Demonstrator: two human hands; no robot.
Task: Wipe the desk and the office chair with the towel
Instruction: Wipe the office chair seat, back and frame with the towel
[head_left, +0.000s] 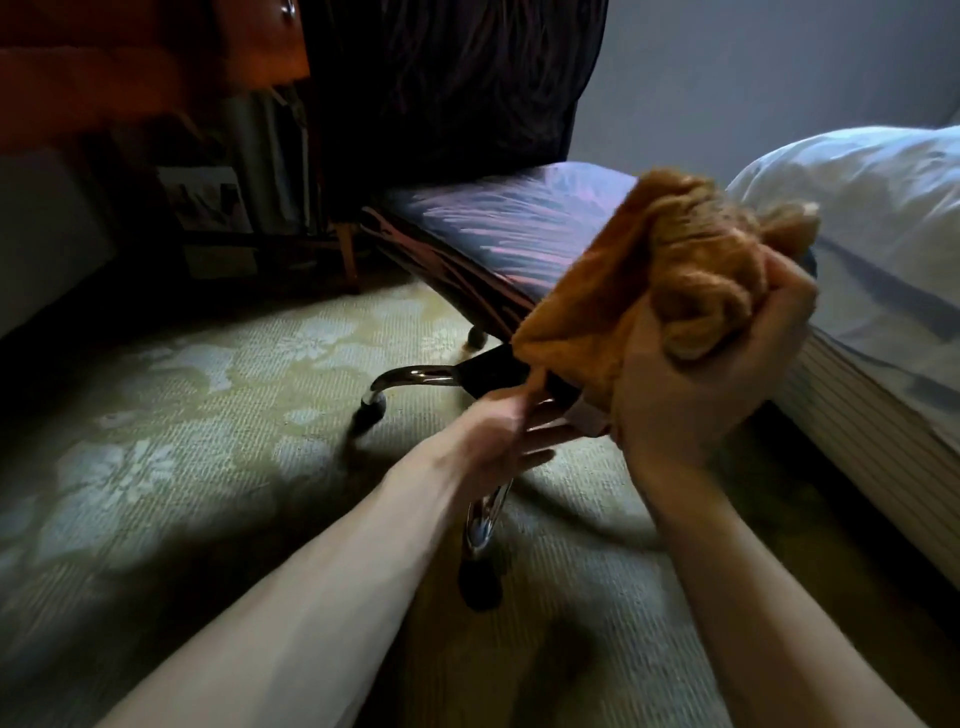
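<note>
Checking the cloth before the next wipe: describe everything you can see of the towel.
The towel is orange-brown fuzzy cloth, bunched into thick folds at the top, with a flatter flap hanging on the left. The right hand grips it from below and holds it up in front of the seat. The left hand reaches its lower corner; blur hides whether it pinches.

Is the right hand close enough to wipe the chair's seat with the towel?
Probably yes. The right hand grips the bunched towel, which looks right beside the seat, and nothing shows between them.
</note>
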